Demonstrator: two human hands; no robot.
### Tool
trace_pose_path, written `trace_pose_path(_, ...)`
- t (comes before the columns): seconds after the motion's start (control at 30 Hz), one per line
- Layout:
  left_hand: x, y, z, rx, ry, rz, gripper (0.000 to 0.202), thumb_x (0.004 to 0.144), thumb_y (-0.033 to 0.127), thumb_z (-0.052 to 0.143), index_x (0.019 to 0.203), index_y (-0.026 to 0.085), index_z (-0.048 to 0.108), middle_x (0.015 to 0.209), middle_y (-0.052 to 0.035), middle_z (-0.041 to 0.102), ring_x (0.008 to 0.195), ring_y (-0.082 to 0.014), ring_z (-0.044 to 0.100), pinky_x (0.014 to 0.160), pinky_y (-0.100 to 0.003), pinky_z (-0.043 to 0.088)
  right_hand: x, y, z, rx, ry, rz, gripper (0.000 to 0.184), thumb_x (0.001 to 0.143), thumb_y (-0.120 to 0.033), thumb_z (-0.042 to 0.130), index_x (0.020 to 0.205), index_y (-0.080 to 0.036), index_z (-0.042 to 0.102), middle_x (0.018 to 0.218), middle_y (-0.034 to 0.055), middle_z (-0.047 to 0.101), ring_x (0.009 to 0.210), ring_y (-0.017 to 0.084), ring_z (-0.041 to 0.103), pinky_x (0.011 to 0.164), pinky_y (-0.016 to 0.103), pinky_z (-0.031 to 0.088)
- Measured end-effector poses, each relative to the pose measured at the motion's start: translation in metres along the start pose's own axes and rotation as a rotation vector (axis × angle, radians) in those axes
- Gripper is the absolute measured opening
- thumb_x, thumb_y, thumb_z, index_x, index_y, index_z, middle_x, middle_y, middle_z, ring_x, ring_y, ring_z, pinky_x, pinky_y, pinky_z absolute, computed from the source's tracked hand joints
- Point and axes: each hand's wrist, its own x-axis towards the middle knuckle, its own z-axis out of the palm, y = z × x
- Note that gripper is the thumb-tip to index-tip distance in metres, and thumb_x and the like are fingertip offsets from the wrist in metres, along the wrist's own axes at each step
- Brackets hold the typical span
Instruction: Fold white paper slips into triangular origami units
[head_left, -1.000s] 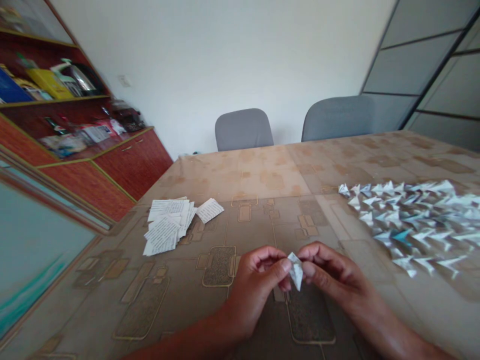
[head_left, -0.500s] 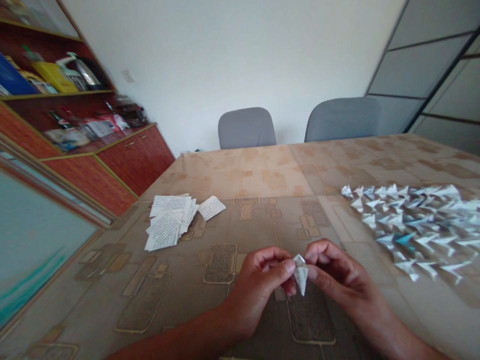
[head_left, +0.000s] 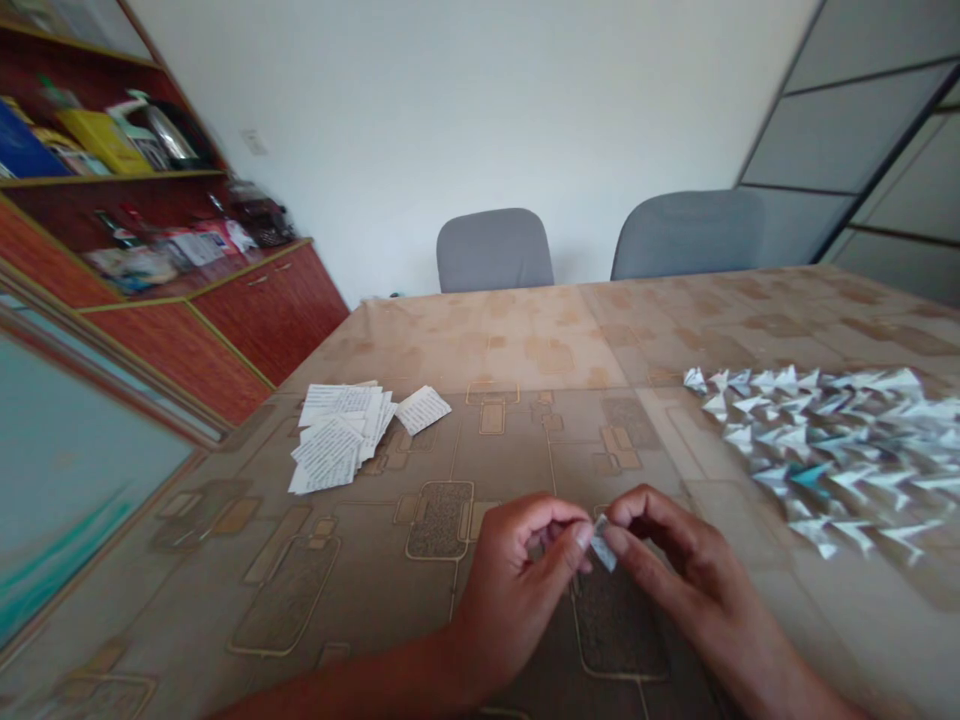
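A small folded piece of printed paper is pinched between both hands just above the table. My left hand grips its left side between thumb and fingers. On its right side, my right hand closes thumb and forefinger on it. The fingertips cover much of the paper. To the left lies a loose pile of printed paper slips, with one slip a little apart on its right. Rows of folded paper pieces, mostly white with one teal, stand on the right of the table.
A patterned brown cloth covers the table. Two grey chairs stand at its far edge, before a white wall. On the left is a red-brown cabinet with a kettle and packets on its shelves.
The folded paper has turned in my fingers, and less of it shows now; its long lower point no longer shows. My hands have drawn slightly closer together. Pile and rows are unchanged.
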Motion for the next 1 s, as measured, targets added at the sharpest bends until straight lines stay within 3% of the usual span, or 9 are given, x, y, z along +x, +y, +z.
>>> trace_pose_path(0.1,-0.001,-0.001,0.000,0.077,0.000,0.024,0.022,0.088,0.030,0.057,0.077,0.014,0.067,0.065,-0.0030,0.062,0.061,-0.0133,0.058,0.057,-0.022,0.043,0.003,-0.001,0.001,0.015,-0.010,0.046,0.019,0.088,-0.033,0.050,0.074,-0.021,0.053,0.067,-0.0016,0.055,0.064,0.015,0.055,0.057,0.024,0.045)
trace_pose_path(0.33,0.002,-0.004,0.001,-0.005,0.004,-0.057,0.018,0.082,0.031,0.063,0.077,0.014,0.067,0.068,-0.0040,0.065,0.064,-0.0149,0.060,0.059,-0.024,0.046,0.000,-0.005,0.000,0.017,-0.033,0.051,0.013,0.086,-0.030,0.046,0.077,-0.021,0.051,0.072,0.0013,0.059,0.071,0.019,0.060,0.062,0.029,0.049)
trace_pose_path(0.63,0.005,0.003,0.005,0.005,0.041,-0.116,0.005,0.073,0.018,0.063,0.070,0.015,0.066,0.065,-0.0024,0.063,0.061,-0.0136,0.055,0.057,-0.023,0.044,0.001,0.001,0.003,-0.053,-0.001,0.029,0.008,0.083,-0.024,0.051,0.077,-0.021,0.053,0.072,0.0018,0.062,0.071,0.019,0.062,0.062,0.028,0.048)
trace_pose_path(1.0,0.007,-0.007,0.000,-0.179,0.010,-0.118,0.011,0.076,0.024,0.069,0.076,0.013,0.066,0.068,-0.0013,0.063,0.063,-0.0125,0.057,0.060,-0.022,0.045,0.006,0.003,0.001,0.152,-0.014,0.071,0.017,0.085,-0.035,0.056,0.077,-0.021,0.057,0.071,0.0006,0.062,0.068,0.017,0.061,0.061,0.025,0.049)
